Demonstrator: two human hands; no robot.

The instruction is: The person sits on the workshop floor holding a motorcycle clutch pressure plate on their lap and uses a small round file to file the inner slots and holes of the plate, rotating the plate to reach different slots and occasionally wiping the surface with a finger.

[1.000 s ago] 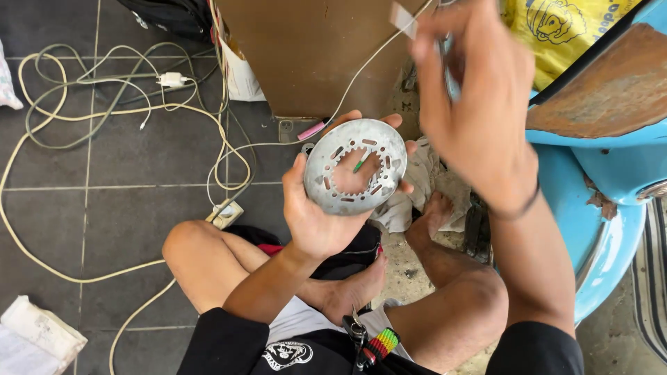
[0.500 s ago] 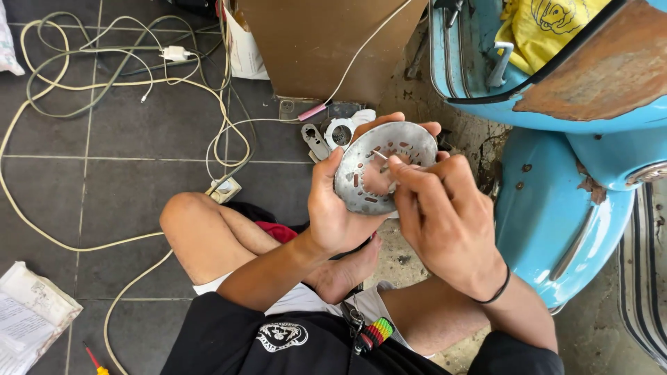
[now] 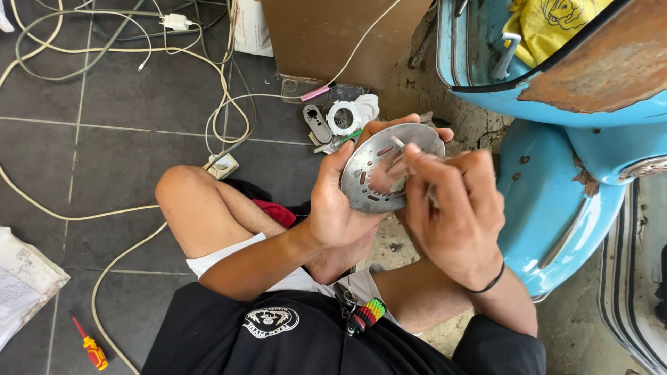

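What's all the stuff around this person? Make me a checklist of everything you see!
Surface: dark grey tiled floor; the person sits on it.
Job's things: round metal plate with slots, held up over the lap.
Clutter: red and yellow screwdriver, papers, small metal parts, cardboard box.
Grippers: left hand grips the plate's edge; right hand presses a thin pale piece against its face.
Cables: cream cords looped over the floor, one to a socket block.
Surroundings: light blue scooter with rust patches, yellow cloth on it.
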